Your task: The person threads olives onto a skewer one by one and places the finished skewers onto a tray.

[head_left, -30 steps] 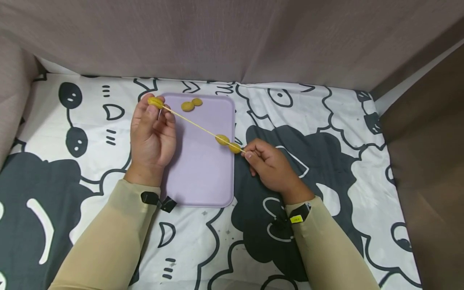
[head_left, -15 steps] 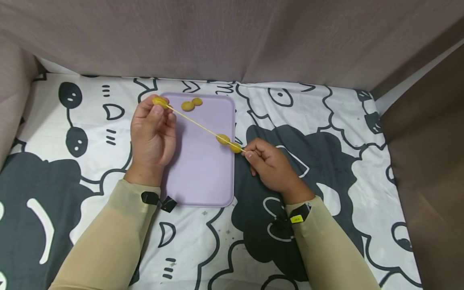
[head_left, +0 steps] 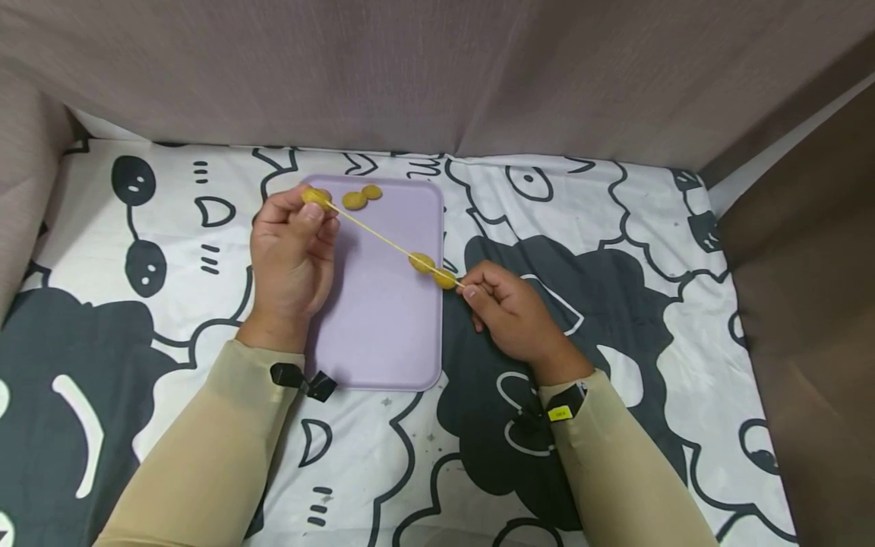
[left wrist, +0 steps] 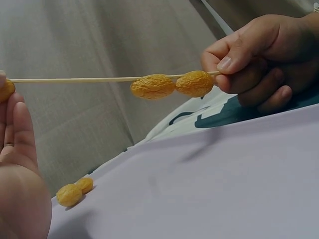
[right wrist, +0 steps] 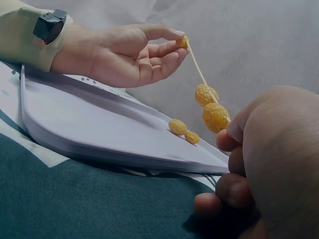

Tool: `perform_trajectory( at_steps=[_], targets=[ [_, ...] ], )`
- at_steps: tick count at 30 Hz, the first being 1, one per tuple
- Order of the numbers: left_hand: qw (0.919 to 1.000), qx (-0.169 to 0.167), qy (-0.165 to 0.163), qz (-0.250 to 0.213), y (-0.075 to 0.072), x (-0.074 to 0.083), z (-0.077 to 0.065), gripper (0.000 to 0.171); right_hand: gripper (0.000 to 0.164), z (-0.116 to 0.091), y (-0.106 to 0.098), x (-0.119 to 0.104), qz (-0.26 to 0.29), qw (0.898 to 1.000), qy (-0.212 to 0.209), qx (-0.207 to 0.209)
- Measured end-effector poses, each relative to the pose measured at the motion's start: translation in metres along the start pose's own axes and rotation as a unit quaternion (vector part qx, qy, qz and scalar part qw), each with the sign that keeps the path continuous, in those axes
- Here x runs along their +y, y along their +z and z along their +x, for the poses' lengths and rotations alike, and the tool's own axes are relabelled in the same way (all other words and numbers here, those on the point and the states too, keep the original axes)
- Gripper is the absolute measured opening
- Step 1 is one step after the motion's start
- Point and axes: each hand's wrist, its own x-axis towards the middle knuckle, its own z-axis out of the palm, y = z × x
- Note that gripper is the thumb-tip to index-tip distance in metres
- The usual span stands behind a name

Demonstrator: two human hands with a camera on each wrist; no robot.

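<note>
My left hand [head_left: 290, 258] pinches a wrinkled yellow dried fruit [head_left: 317, 199] between thumb and fingertips, at the far end of a thin wooden skewer [head_left: 372, 232]. Whether the tip comes out of the fruit's far side is hidden. At the other end, my right hand [head_left: 502, 308] grips the skewer between thumb and index finger. Two more such fruits [left wrist: 152, 86] are threaded side by side on it, close to the right hand, as the left wrist view shows. The skewer slants above a light purple tray [head_left: 372, 327]. In the right wrist view, the left-hand fruit [right wrist: 183, 42] sits at the fingertips.
Two loose yellow fruits [head_left: 354, 200] lie touching near the tray's far edge. Below the tray spreads a white cloth with dark cartoon figures [head_left: 554, 304]. A grey-brown curtain [head_left: 437, 76] hangs behind, and a brown panel [head_left: 813, 266] stands at the right.
My left hand and its fruit have moved a little to the right, nearer the two threaded fruits, so less bare skewer shows between. The right hand has hardly moved.
</note>
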Motion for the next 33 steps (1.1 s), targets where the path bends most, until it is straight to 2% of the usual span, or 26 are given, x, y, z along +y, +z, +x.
perform_trajectory(
  at_steps=[20,26,33],
  targets=[
    [0.9990,-0.029,0.001,0.035,0.0003,-0.0013,-0.0040,0.020,0.016,-0.0006,-0.0003,0.0013,0.007,1.000,-0.003,0.001],
    [0.9977,-0.038,0.001,0.056,-0.0003,-0.0016,-0.0052,0.021,0.016,-0.0004,-0.0004,0.0019,0.008,1.000,-0.008,0.002],
    [0.9932,-0.049,0.006,0.105,-0.0004,-0.0025,-0.0057,0.022,0.016,-0.0004,-0.0002,0.0019,0.005,1.000,-0.005,0.003]
  ],
)
